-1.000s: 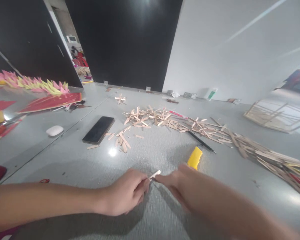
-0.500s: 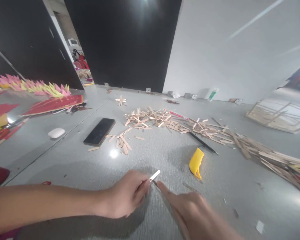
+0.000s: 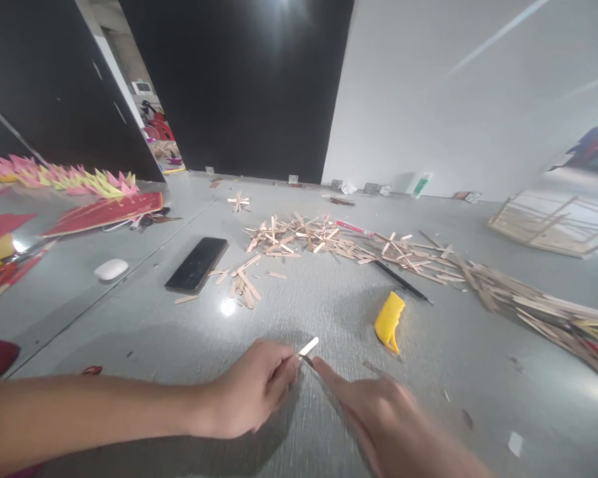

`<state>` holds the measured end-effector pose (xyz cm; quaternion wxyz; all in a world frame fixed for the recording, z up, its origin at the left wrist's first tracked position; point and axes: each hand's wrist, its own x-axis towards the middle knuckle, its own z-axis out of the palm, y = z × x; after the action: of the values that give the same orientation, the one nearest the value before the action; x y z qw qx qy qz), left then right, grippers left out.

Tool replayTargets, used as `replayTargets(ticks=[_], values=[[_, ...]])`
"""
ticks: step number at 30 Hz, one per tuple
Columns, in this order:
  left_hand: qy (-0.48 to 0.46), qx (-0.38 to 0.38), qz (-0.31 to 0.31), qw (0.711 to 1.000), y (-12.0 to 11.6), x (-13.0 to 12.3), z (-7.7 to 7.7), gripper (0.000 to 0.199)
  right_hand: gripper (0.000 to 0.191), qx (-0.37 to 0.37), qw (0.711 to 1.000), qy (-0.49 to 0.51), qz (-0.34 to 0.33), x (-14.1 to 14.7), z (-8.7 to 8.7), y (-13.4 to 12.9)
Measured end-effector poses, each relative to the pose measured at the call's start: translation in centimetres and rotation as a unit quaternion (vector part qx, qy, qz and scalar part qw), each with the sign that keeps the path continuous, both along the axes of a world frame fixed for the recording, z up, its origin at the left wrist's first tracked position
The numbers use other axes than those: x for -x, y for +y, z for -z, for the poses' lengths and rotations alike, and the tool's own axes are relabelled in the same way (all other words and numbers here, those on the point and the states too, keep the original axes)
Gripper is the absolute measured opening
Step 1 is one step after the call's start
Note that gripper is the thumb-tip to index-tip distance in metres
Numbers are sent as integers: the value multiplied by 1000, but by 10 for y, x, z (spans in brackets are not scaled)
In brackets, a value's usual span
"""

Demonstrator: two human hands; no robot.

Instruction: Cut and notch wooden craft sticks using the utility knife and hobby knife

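Note:
My left hand [image 3: 252, 392] is closed around a pale wooden craft stick [image 3: 309, 346], whose rounded tip sticks out past the fingers. Against that stick, close to the left fingertips, lies the thin dark blade of a knife [image 3: 307, 360]. My right hand [image 3: 386, 415] is closed on the knife, its index finger stretched along the blade; the palm hides the handle. Beyond the right hand rests a yellow plastic handle-like piece [image 3: 389, 320] with a ridged edge.
Small cut sticks [image 3: 299, 236] lie heaped ahead, with longer strips [image 3: 538, 302] at the right. A black phone [image 3: 197, 264], a white case [image 3: 111, 269] and a black pen [image 3: 403, 281] are on the grey surface [image 3: 299, 305]. A wooden frame [image 3: 553, 222] stands far right.
The view has shifted very slightly. Both hands stay in nearly the same place, with the knife blade still against the craft stick.

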<state>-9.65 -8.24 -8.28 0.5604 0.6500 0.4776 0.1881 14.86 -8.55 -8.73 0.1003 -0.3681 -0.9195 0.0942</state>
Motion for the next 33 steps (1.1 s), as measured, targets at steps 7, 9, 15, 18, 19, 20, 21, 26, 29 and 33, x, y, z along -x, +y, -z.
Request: replayTargets(ticks=[7, 9, 15, 18, 19, 20, 21, 26, 29, 33], values=[[-22, 66, -66, 995, 0, -5, -1, 31, 85, 19, 1000, 9, 16, -9, -2, -6], [-22, 70, -111, 991, 1, -5, 0, 35, 86, 0, 1000, 14, 16, -7, 2, -5], [-55, 49, -160, 984, 1, -5, 6, 36, 104, -118, 991, -66, -12, 4, 23, -11], [-88, 46, -183, 978, 2, -7, 7, 40, 102, -149, 986, -76, -9, 12, 23, -12], [-89, 46, -186, 977, 3, -7, 7, 42, 102, -155, 985, -72, -7, 14, 22, -12], [-88, 46, -188, 977, 4, -8, 7, 43, 101, -161, 985, -69, -7, 16, 21, -12], [-87, 48, -188, 977, 5, -8, 7, 44, 100, -165, 984, -67, -7, 17, 21, -12], [-76, 62, -188, 977, 8, -8, 7, 42, 95, -183, 981, -71, 0, 18, 32, -15], [-67, 66, -182, 979, 9, -7, 9, 41, 96, -170, 983, -66, -5, 16, 37, -15], [-45, 72, -170, 982, 10, -7, 11, 34, 86, -99, 993, -49, -27, 20, 15, 4]])
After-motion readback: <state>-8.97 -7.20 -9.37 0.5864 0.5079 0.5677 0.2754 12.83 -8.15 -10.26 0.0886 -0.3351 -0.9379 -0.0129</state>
